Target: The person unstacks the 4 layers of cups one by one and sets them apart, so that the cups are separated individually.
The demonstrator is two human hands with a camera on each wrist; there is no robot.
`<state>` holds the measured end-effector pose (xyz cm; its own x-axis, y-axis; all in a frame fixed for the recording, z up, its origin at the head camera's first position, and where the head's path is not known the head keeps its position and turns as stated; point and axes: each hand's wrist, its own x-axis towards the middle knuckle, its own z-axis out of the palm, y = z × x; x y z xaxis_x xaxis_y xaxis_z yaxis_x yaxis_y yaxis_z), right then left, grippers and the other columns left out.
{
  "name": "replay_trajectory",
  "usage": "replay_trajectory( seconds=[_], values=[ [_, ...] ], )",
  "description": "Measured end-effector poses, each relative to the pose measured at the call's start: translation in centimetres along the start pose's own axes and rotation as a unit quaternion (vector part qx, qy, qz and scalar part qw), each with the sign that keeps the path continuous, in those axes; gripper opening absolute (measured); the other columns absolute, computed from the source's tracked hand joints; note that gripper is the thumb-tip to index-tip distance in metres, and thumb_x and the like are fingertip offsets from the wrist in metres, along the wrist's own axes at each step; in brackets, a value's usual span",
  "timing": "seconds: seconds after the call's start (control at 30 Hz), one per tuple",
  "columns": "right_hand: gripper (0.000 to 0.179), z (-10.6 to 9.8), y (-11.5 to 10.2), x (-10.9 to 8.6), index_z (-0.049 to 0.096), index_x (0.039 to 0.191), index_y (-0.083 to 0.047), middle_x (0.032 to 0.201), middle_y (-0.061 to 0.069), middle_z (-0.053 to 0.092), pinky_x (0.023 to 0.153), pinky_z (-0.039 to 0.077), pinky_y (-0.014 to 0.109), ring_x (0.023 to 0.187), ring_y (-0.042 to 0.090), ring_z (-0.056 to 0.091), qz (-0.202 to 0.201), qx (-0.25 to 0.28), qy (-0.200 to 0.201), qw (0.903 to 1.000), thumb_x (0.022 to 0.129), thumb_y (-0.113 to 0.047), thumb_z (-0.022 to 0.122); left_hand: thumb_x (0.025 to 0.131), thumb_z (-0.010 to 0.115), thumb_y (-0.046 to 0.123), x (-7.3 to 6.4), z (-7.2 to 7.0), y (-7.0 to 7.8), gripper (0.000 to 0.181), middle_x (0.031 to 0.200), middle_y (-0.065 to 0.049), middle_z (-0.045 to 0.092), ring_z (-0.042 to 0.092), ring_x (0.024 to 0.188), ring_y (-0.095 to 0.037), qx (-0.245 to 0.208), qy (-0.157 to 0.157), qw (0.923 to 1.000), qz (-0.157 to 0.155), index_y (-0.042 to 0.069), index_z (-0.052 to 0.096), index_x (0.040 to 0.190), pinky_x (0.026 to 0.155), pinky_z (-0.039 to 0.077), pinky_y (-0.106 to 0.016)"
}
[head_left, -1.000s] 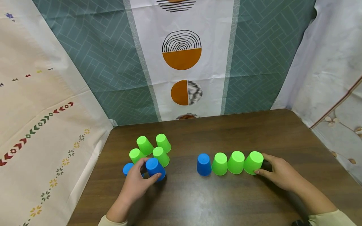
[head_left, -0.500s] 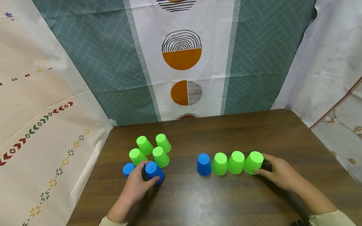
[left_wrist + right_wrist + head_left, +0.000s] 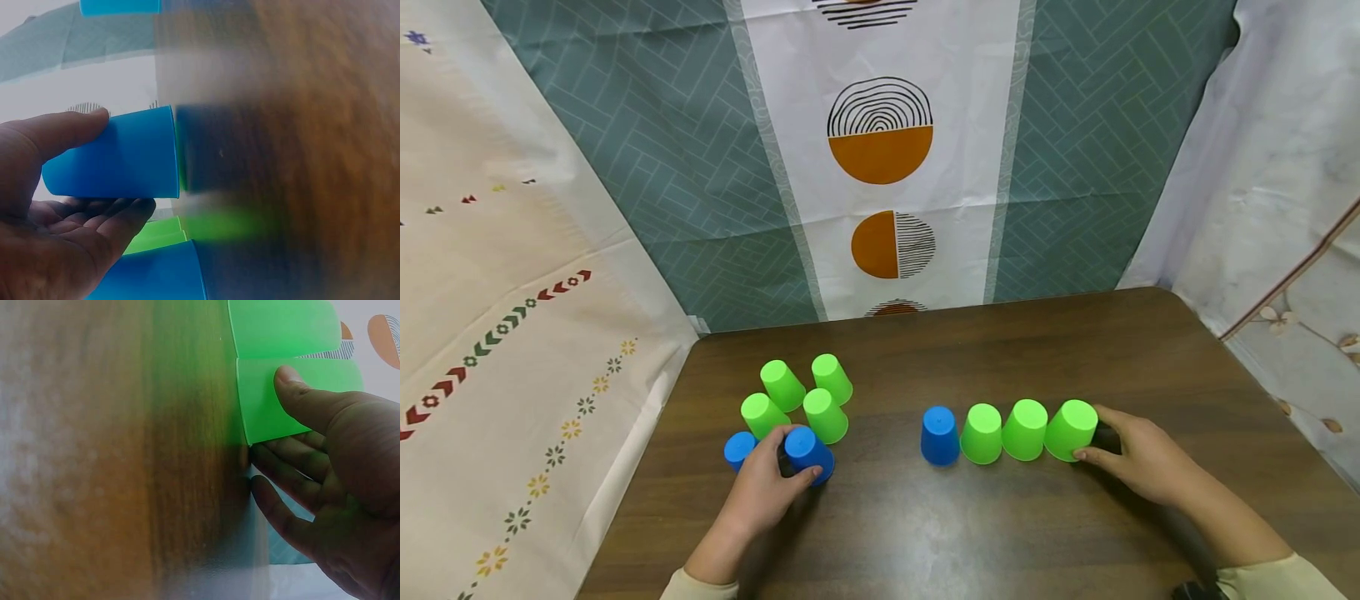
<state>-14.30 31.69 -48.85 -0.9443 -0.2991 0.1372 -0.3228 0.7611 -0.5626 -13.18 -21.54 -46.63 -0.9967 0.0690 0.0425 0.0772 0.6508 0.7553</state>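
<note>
With thumb and fingers, my left hand (image 3: 760, 487) grips an upside-down blue cup (image 3: 811, 454) at the left of the table; in the left wrist view the thumb lies on one side of this blue cup (image 3: 119, 156) and the fingers on the other. Half hidden behind the hand is another blue cup (image 3: 740, 448). My right hand (image 3: 1150, 467) holds the green cup (image 3: 1071, 431) at the right end of a row, thumb on its near side. Two more green cups (image 3: 1025, 429) and a blue cup (image 3: 940, 436) complete that row, all upside down.
Several upturned green cups (image 3: 826, 415) stand close together just beyond my left hand. The brown wooden table (image 3: 910, 542) ends at the back against a hanging patterned cloth (image 3: 917, 192). Pale cloths hang at both sides.
My left hand has brought its blue cup slightly nearer to me and to the left, mostly in the first half second. The right hand and its row have stayed in place.
</note>
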Motion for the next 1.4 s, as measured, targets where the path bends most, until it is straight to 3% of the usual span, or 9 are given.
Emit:
replay_trajectory(
  seconds=[0.33, 0.67, 0.8, 0.93, 1.03, 1.17, 1.4],
  values=[
    [0.066, 0.0, 0.0, 0.1, 0.062, 0.139, -0.004, 0.129, 0.014, 0.071, 0.096, 0.050, 0.069, 0.122, 0.047, 0.064, 0.001, -0.004, 0.001, 1.0000, 0.090, -0.041, 0.083, 0.089, 0.086, 0.011, 0.1, 0.1, -0.2, 0.052, 0.131, -0.012, 0.067, 0.060, 0.129, -0.036, 0.007, -0.014, 0.9999, -0.005, 0.004, 0.059, 0.133, 0.110, 0.044, -0.061],
    [0.066, 0.1, -0.1, 0.0, 0.062, 0.139, -0.003, 0.128, 0.014, 0.071, 0.096, 0.049, 0.069, 0.121, 0.047, 0.064, 0.001, -0.004, 0.002, 1.0000, 0.089, -0.040, 0.084, 0.087, 0.088, 0.013, 0.1, 0.1, -0.3, 0.062, 0.137, -0.015, 0.064, 0.058, 0.132, -0.038, 0.013, -0.003, 0.9998, 0.011, 0.002, 0.056, 0.139, 0.111, 0.042, -0.062],
    [0.067, 0.1, 0.0, 0.0, 0.061, 0.140, -0.003, 0.129, 0.015, 0.071, 0.096, 0.049, 0.069, 0.122, 0.046, 0.064, 0.002, -0.004, 0.002, 1.0000, 0.089, -0.041, 0.084, 0.084, 0.090, 0.013, -0.1, -0.1, 0.4, 0.072, 0.141, -0.017, 0.061, 0.056, 0.135, -0.039, 0.014, 0.034, 0.9984, 0.044, 0.000, 0.052, 0.144, 0.112, 0.043, -0.060],
    [0.067, 0.1, 0.0, 0.0, 0.061, 0.141, -0.003, 0.128, 0.014, 0.071, 0.097, 0.049, 0.069, 0.122, 0.046, 0.064, 0.002, -0.003, 0.003, 1.0000, 0.089, -0.040, 0.084, 0.080, 0.093, 0.009, -0.2, -0.1, 1.7, 0.077, 0.142, -0.016, 0.060, 0.057, 0.136, -0.035, 0.011, 0.093, 0.9913, 0.093, -0.001, 0.051, 0.144, 0.111, 0.045, -0.044],
    [0.067, 0.0, -0.1, 0.0, 0.061, 0.140, -0.003, 0.128, 0.015, 0.071, 0.097, 0.049, 0.069, 0.121, 0.046, 0.064, 0.002, -0.004, 0.004, 1.0000, 0.089, -0.040, 0.084, 0.079, 0.094, 0.008, 0.0, 0.1, 3.0, 0.075, 0.142, -0.012, 0.061, 0.058, 0.135, -0.031, 0.004, 0.115, 0.9852, 0.127, 0.001, 0.054, 0.143, 0.110, 0.044, -0.036],
    [0.067, 0.0, -0.1, 0.1, 0.061, 0.140, -0.002, 0.128, 0.015, 0.071, 0.096, 0.050, 0.069, 0.121, 0.046, 0.064, 0.000, -0.005, 0.005, 1.0000, 0.089, -0.039, 0.084, 0.083, 0.092, 0.013, 0.5, 1.2, 5.1, 0.070, 0.142, -0.005, 0.062, 0.060, 0.134, -0.027, -0.019, 0.086, 0.9852, 0.147, 0.006, 0.056, 0.142, 0.111, 0.046, -0.038],
    [0.065, 0.1, -0.1, 0.0, 0.062, 0.139, -0.004, 0.125, 0.012, 0.072, 0.095, 0.050, 0.068, 0.120, 0.045, 0.065, -0.003, -0.003, 0.005, 1.0000, 0.089, -0.039, 0.084, 0.088, 0.087, 0.022, 2.4, 4.7, 8.5, 0.070, 0.148, -0.002, 0.058, 0.055, 0.138, -0.023, -0.044, -0.031, 0.9901, 0.130, 0.013, 0.052, 0.148, 0.110, 0.049, -0.046]
  ],
)
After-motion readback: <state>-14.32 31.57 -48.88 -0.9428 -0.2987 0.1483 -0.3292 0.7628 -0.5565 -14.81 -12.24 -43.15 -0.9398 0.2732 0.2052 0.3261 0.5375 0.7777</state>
